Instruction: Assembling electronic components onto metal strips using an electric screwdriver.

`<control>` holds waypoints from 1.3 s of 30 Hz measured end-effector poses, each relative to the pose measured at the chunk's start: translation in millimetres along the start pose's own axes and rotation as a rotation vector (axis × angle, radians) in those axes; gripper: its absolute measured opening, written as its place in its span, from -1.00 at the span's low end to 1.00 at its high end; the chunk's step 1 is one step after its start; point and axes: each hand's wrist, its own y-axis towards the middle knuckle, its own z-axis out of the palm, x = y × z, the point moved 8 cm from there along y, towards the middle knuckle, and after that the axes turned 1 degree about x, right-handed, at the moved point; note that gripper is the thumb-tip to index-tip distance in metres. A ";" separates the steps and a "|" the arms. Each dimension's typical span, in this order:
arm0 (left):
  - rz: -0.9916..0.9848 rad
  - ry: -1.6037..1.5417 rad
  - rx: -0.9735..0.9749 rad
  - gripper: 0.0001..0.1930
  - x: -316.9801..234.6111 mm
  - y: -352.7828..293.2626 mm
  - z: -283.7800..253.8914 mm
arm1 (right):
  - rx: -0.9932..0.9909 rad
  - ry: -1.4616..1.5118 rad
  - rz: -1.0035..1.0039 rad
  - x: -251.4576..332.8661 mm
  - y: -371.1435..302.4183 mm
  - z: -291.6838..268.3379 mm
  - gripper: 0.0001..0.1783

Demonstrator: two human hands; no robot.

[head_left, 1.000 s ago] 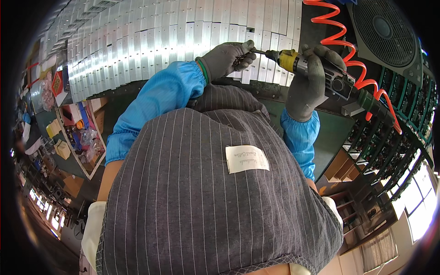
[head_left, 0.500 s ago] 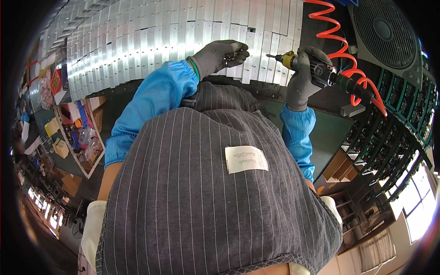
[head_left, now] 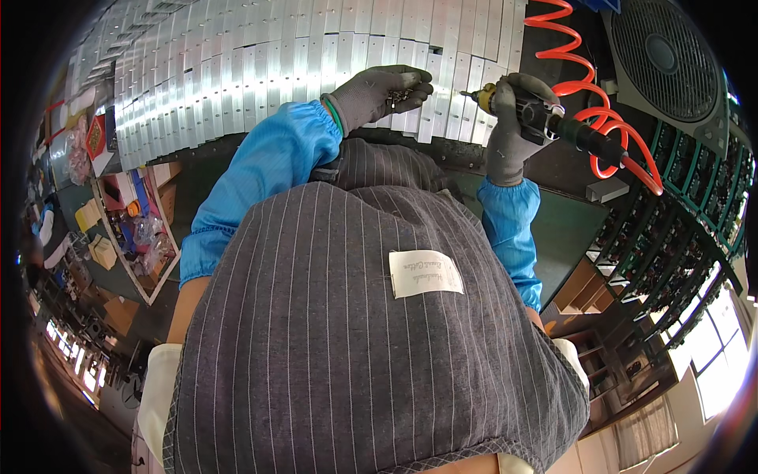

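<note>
My left hand (head_left: 369,96), in a grey glove, is cupped with its fingers curled round a small heap of screws (head_left: 396,98). It hovers over the near rows of silver metal bars (head_left: 268,91), which lie side by side and show small holes and pins. My right hand (head_left: 508,146), gloved alike, grips a pneumatic screwdriver (head_left: 538,120) with a yellow collar. The driver's bit points left toward my left hand, over the bars at the right end and apart from the left fingers. Part of the driver's body is hidden by my right fingers.
A coiled orange air hose (head_left: 583,85) runs from the driver's back end up to the top edge. A fan (head_left: 662,55) stands at the far right, above green racks (head_left: 679,170) of circuit boards. To the left, a divided tray (head_left: 146,229) holds bags and small parts.
My right hand has drawn slightly toward the left with the screwdriver, and the hose has shifted with it. My left hand stays nearly in place, its fingers moved slightly round the screws.
</note>
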 end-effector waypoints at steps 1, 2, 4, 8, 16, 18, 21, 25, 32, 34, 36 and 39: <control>0.000 -0.001 0.000 -0.61 0.2 -0.1 -0.1 | 0.000 -0.001 0.000 0.6 -0.3 0.9 -0.72; -0.006 0.011 -0.020 -0.61 0.8 -0.4 -1.8 | 0.042 0.005 0.019 0.6 0.1 5.2 -0.72; -0.011 0.021 -0.036 -0.62 1.7 0.3 -1.7 | 0.083 0.006 0.035 0.3 1.1 8.4 -0.72; -0.020 0.044 -0.088 -0.64 -0.3 -3.3 1.5 | 0.125 0.015 0.031 -1.7 2.7 12.1 -0.71; -0.066 0.059 -0.120 -0.68 5.4 -0.6 5.3 | 0.012 0.100 0.097 36.5 8.6 9.6 -0.79; -0.130 0.098 -0.071 -0.69 8.3 1.2 10.7 | -0.009 0.091 0.067 48.1 7.4 12.3 -0.79; -0.100 0.142 -0.015 -0.69 10.2 1.6 13.2 | -0.015 0.161 0.065 50.4 8.4 12.3 -0.77; -0.106 0.177 -0.009 -0.71 11.5 2.7 12.5 | -0.014 0.179 0.084 44.3 9.5 9.3 -0.77; -0.160 0.087 -0.087 -0.74 13.3 -0.7 14.6 | -0.032 -0.021 0.016 46.4 6.1 6.0 -0.91; -0.169 0.046 -0.099 -0.74 14.9 -0.1 13.2 | -0.028 0.147 0.072 39.4 7.2 6.5 -0.91; -0.167 0.033 -0.112 -0.72 15.6 2.2 10.5 | -0.020 0.121 0.055 41.2 6.1 8.1 -0.89; -0.174 0.047 -0.076 -0.69 15.6 2.6 10.1 | -0.020 0.075 0.030 42.5 4.6 8.7 -0.88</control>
